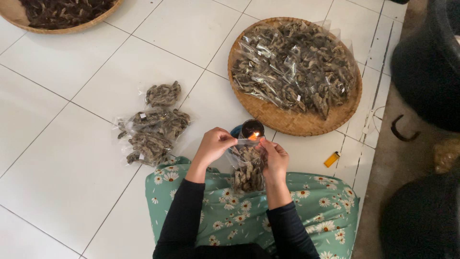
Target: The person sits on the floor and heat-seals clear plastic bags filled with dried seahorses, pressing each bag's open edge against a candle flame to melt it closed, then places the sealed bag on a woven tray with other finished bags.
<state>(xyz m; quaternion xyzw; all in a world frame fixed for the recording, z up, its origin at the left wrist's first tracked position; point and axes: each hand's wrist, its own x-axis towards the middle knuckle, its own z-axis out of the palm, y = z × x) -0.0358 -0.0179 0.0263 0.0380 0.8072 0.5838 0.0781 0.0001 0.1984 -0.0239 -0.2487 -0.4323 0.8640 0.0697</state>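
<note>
My left hand (214,144) and my right hand (276,158) together pinch the top edge of a clear plastic bag (247,170) filled with dark dried pieces. The bag's mouth is held against the small flame of a candle (252,130) in a dark holder on the white tiled floor. The bag hangs down over my lap, which is covered in green cloth with daisies (311,211).
A round woven tray (297,122) piled with filled bags lies ahead on the right. A few filled bags (153,127) lie on the tiles at the left. Another tray (62,14) of dark pieces is at top left. A yellow lighter (331,159) lies right.
</note>
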